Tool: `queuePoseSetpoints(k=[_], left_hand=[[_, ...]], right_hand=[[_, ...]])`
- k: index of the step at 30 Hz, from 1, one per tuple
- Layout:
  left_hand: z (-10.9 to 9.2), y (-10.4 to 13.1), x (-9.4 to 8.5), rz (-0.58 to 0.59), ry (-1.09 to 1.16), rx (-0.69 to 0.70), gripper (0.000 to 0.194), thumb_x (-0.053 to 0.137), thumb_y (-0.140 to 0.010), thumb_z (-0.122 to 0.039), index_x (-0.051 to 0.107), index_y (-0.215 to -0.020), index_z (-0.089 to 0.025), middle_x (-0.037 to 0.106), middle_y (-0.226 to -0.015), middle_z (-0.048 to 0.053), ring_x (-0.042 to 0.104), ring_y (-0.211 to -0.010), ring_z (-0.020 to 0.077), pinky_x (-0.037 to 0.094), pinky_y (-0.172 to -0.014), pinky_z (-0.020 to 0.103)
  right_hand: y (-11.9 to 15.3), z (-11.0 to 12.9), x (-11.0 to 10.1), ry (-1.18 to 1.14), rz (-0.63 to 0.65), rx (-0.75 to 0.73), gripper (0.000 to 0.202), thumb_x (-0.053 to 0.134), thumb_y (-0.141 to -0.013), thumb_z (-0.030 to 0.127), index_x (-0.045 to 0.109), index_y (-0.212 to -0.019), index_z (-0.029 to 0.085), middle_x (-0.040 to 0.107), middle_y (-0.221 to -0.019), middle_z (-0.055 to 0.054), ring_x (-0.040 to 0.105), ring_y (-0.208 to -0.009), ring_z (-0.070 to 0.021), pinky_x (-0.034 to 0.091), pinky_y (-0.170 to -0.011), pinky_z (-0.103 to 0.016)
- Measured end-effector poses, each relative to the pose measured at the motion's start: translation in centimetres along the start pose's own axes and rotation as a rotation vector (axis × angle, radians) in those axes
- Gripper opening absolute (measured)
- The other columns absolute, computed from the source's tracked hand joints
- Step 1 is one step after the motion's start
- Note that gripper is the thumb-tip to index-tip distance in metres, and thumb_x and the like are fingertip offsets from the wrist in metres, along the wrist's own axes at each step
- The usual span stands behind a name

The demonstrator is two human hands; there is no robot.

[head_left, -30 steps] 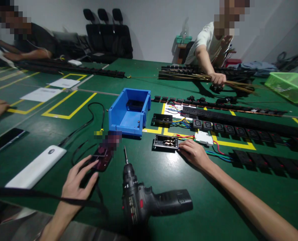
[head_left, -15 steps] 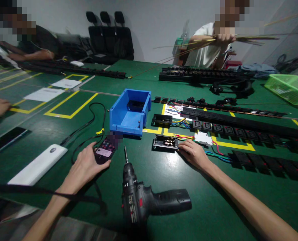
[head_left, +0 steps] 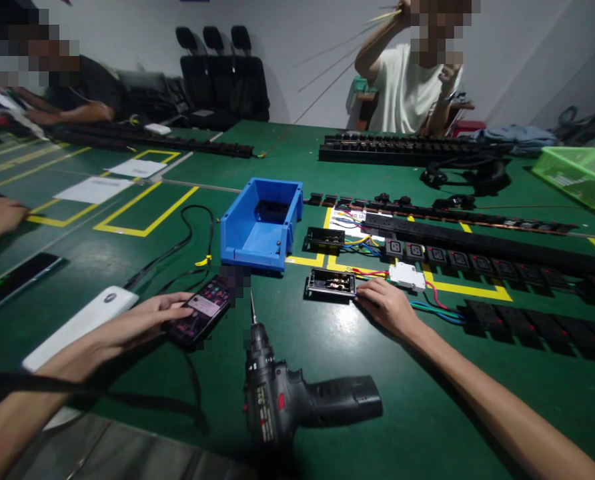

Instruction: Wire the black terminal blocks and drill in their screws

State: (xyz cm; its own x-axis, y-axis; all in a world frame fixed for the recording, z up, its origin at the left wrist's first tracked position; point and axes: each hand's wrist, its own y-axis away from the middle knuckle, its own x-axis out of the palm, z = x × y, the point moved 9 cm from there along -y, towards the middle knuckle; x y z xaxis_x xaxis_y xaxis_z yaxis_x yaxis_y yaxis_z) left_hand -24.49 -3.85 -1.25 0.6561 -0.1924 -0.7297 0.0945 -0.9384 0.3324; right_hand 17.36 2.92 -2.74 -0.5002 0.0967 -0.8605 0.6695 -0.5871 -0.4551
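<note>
Phone (head_left: 202, 313) and left hand (head_left: 140, 319) have shifted a little down and to the left since the earlier frame, and the hand has turned so that it meets the phone from the left side. Its digits are closed on the phone's left edge, one lying over the lit screen; those underneath are hidden. The phone is tilted between the left hand and the drill (head_left: 272, 400), well apart from the right hand (head_left: 385, 303).

That right hand has stayed in place, fingers bunched together at the right end of an open black housing (head_left: 330, 285); whether they pinch it or merely touch it cannot be told. Just beyond the hand is a white block (head_left: 407, 275) with coloured wires. A blue bin (head_left: 250, 256) stands beyond the phone. Across the table, a co-worker (head_left: 402, 93) has raised thin rods (head_left: 383, 17).
</note>
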Motion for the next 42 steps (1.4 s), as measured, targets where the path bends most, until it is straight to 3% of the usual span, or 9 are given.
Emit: queuePoseSetpoints(k=[2, 5, 13, 19, 25, 29, 33, 39, 42], left_hand=[[0.3, 0.1, 1.7, 0.154, 0.279, -0.054, 0.058, 0.059, -0.073, -0.073, 0.066, -0.106, -0.024, 0.073, -0.105, -0.002, 0.067, -0.095, 0.0198, 0.054, -0.087, 0.037], [0.6, -0.1, 2.2, 0.155, 0.455, -0.095, 0.055, 0.07, -0.067, -0.066, 0.066, -0.104, -0.025, 0.072, -0.11, -0.002, 0.067, -0.098, 0.0217, 0.053, -0.092, 0.04], [0.9, -0.4, 2.0, 0.117, 0.457, -0.146, 0.061, 0.076, -0.06, -0.061, 0.066, -0.105, -0.021, 0.073, -0.105, 0.002, 0.068, -0.096, 0.0216, 0.054, -0.087, 0.037], [2.2, -0.7, 2.2, 0.113, 0.42, -0.205, 0.068, 0.067, -0.068, -0.062, 0.059, -0.122, -0.021, 0.073, -0.11, 0.004, 0.069, -0.098, 0.0284, 0.056, -0.082, 0.039], [2.3, -2.1, 1.3, -0.024, 0.125, -0.005, 0.072, 0.06, -0.074, -0.062, 0.054, -0.131, -0.018, 0.062, -0.132, 0.008, 0.06, -0.118, 0.0305, 0.049, -0.1, 0.04], [2.1, -2.4, 1.4, -0.126, -0.146, 0.059, 0.083, 0.054, -0.074, -0.067, 0.046, -0.139, -0.015, 0.058, -0.135, 0.013, 0.059, -0.118, 0.0339, 0.048, -0.1, 0.042], [0.0, -3.1, 2.4, -0.189, -0.43, 0.133, 0.091, 0.046, -0.079, -0.069, 0.037, -0.144, -0.004, 0.05, -0.14, 0.022, 0.05, -0.126, 0.0375, 0.039, -0.108, 0.047], [-4.3, -4.3, 4.0, -0.264, -0.611, 0.224, 0.084, 0.05, -0.081, -0.061, 0.034, -0.145, -0.008, 0.056, -0.128, 0.021, 0.054, -0.116, 0.0384, 0.044, -0.097, 0.047], [-4.8, -4.8, 4.0, -0.286, -0.624, 0.253, 0.083, 0.052, -0.08, -0.055, 0.031, -0.145, -0.006, 0.056, -0.127, 0.021, 0.056, -0.113, 0.0379, 0.045, -0.095, 0.046]], right_hand=[[0.0, 0.0, 0.0, -0.001, -0.004, -0.002, 0.011, 0.057, -0.093, 0.022, 0.064, -0.1, 0.018, 0.069, -0.099, -0.008, 0.06, -0.091, -0.0207, 0.052, -0.078, -0.035], [0.0, 0.0, 0.0, -0.002, -0.004, -0.004, 0.011, 0.057, -0.093, 0.022, 0.064, -0.1, 0.017, 0.069, -0.099, -0.008, 0.059, -0.091, -0.0204, 0.052, -0.078, -0.035], [-0.1, 0.1, 0.0, 0.002, 0.008, 0.002, 0.01, 0.057, -0.093, 0.021, 0.064, -0.1, 0.018, 0.069, -0.098, -0.007, 0.06, -0.091, -0.0203, 0.052, -0.078, -0.035], [0.0, 0.0, 0.0, 0.001, 0.006, 0.0, 0.01, 0.057, -0.093, 0.022, 0.064, -0.099, 0.018, 0.069, -0.097, -0.007, 0.06, -0.091, -0.0209, 0.051, -0.078, -0.035], [-0.1, 0.1, 0.0, 0.007, 0.016, 0.005, 0.01, 0.057, -0.093, 0.022, 0.063, -0.099, 0.018, 0.068, -0.097, -0.008, 0.059, -0.092, -0.021, 0.051, -0.079, -0.035], [-0.2, 0.2, 0.0, 0.008, 0.016, 0.003, 0.01, 0.056, -0.093, 0.022, 0.063, -0.099, 0.017, 0.068, -0.096, -0.008, 0.059, -0.092, -0.0208, 0.051, -0.08, -0.035], [-0.2, 0.2, -0.1, 0.005, 0.011, 0.003, 0.01, 0.056, -0.093, 0.022, 0.063, -0.099, 0.017, 0.069, -0.097, -0.008, 0.06, -0.092, -0.0207, 0.052, -0.079, -0.035], [-0.2, 0.2, -0.3, -0.007, -0.013, -0.005, 0.012, 0.056, -0.093, 0.022, 0.065, -0.099, 0.018, 0.069, -0.096, -0.008, 0.06, -0.09, -0.0207, 0.052, -0.078, -0.035], [-0.2, 0.2, -0.3, -0.005, -0.007, -0.003, 0.012, 0.055, -0.093, 0.022, 0.065, -0.099, 0.018, 0.069, -0.096, -0.008, 0.06, -0.091, -0.0204, 0.052, -0.079, -0.035]])
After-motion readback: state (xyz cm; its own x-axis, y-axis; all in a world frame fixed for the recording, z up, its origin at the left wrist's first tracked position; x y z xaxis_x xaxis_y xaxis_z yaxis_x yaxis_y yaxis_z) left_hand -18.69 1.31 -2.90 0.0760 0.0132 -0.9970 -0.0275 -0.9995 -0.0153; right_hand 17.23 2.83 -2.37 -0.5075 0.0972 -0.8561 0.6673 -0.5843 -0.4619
